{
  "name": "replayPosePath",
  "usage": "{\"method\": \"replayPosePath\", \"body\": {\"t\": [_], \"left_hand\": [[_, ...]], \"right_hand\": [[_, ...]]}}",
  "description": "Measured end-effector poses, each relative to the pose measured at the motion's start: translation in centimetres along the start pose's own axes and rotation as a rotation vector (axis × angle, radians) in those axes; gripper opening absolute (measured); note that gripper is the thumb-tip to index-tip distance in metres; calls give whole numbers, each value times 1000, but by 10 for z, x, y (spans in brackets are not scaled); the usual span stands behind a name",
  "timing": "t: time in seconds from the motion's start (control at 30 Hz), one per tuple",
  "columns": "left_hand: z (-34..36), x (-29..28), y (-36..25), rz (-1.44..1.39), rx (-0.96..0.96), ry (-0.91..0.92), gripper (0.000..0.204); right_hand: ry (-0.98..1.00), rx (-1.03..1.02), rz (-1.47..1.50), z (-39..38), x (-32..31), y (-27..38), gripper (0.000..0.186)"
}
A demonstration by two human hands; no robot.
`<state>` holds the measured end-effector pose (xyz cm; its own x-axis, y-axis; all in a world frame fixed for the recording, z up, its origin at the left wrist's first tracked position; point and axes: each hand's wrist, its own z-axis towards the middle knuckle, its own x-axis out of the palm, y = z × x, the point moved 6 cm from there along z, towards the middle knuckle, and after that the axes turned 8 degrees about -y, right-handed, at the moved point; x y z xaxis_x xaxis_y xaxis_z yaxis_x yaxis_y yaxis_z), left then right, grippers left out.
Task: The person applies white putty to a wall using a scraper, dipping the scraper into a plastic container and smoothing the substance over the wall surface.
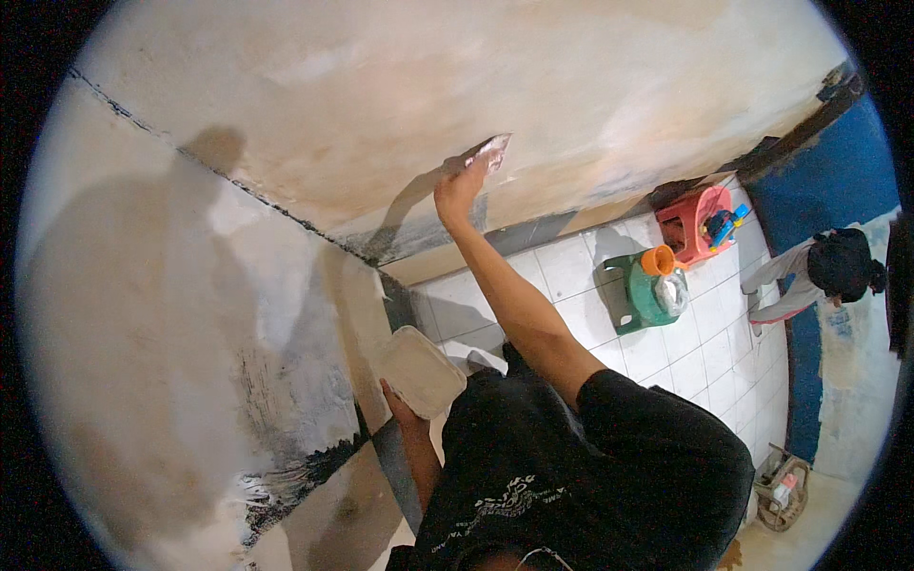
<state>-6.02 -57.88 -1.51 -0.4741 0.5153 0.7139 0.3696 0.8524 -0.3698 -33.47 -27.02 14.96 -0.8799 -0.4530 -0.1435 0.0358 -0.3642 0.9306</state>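
Observation:
My right arm is stretched out to the pale, patchy wall. My right hand is closed on a flat putty spreader, smeared whitish, with its edge at the wall surface. The fingers partly cover the tool, so its handle is hidden. Close to my body, my left hand grips a shallow rectangular tub by its side. The tub looks cream-coloured, and a pale paste seems to fill it.
A green stool carries an orange cup and a clear plastic bag. Behind it stands a pink stool with blue items on top. Another person is at the right by the blue wall. White tiles cover the floor.

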Motion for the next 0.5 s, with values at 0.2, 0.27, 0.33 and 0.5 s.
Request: {"method": "replayPosePath", "body": {"t": [0.2,0.27,0.33,0.5], "left_hand": [[-24,6,3,96,91,-138,65],[-22,-16,-2,101,130,-157,65],[-20,-19,0,60,126,-145,65],[-27,-7,12,5,100,-89,65]], "right_hand": [[-155,-55,206,-69,30,25,78],[-12,87,277,-94,19,32,77],[52,199,308,-85,-1,19,76],[-182,29,35,-3,-47,-15,73]]}}
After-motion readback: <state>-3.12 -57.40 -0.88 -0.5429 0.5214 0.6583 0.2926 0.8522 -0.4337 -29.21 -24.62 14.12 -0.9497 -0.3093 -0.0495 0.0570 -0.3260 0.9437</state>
